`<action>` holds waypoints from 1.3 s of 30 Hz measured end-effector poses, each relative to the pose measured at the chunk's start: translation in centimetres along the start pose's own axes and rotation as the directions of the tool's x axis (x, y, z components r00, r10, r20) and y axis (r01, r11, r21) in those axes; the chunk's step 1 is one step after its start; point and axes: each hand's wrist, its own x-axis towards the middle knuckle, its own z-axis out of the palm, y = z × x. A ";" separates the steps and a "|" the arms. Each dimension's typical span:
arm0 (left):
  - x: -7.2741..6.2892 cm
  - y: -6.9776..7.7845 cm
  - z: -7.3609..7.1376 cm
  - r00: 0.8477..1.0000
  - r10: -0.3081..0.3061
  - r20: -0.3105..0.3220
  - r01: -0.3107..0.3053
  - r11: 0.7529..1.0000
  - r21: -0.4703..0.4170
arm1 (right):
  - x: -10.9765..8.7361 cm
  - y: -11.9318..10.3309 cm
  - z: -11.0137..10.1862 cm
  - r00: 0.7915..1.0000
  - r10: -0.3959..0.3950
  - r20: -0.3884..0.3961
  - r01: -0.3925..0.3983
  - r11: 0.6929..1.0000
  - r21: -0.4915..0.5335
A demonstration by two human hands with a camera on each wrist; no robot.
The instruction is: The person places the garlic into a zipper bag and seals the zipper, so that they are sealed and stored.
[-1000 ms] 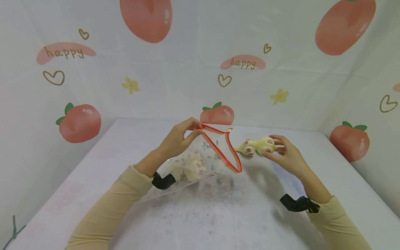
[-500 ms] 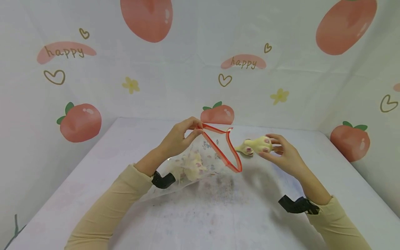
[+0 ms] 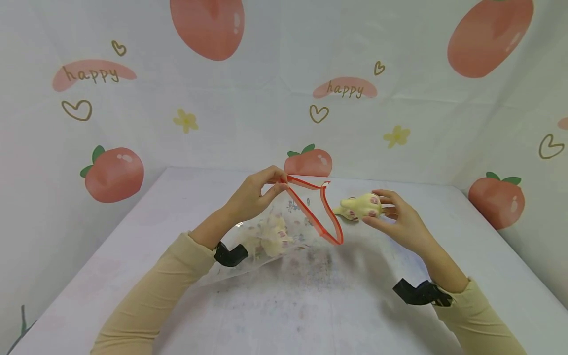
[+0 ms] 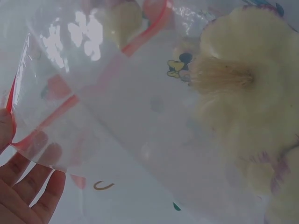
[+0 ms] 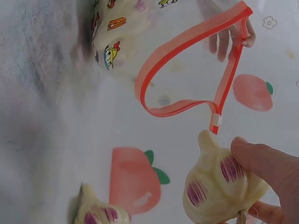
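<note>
Thumb and fingers of my left hand (image 3: 255, 197) pinch the red zip rim of a clear zip bag (image 3: 312, 219), whose mouth gapes toward the right. Inside the bag lie pale garlic bulbs (image 4: 261, 88) with purple streaks, seen blurred through the plastic. My right hand (image 3: 406, 219) grips another garlic bulb (image 5: 215, 186) between thumb and fingers, its stem pointing at the bag's mouth but apart from it. A second loose bulb (image 5: 100, 212) lies on the table, partly behind the held one in the head view.
The white table (image 3: 310, 315) has dark smudges in front of the bag. Behind it hangs a white cloth (image 3: 248, 113) printed with peaches, hearts and flowers. A white slider (image 5: 217, 120) sits at one end of the bag's zip.
My right hand has moved a little left with the garlic bulb, which now covers more of the bulb lying behind it. My left hand and the bag have stayed nearly still.
</note>
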 end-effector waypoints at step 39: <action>-0.2 -0.1 0.3 1.000 -0.011 0.001 0.011 1.000 -0.003 | -0.5 -2.1 1.8 0.995 -0.099 0.014 0.098 0.994 0.046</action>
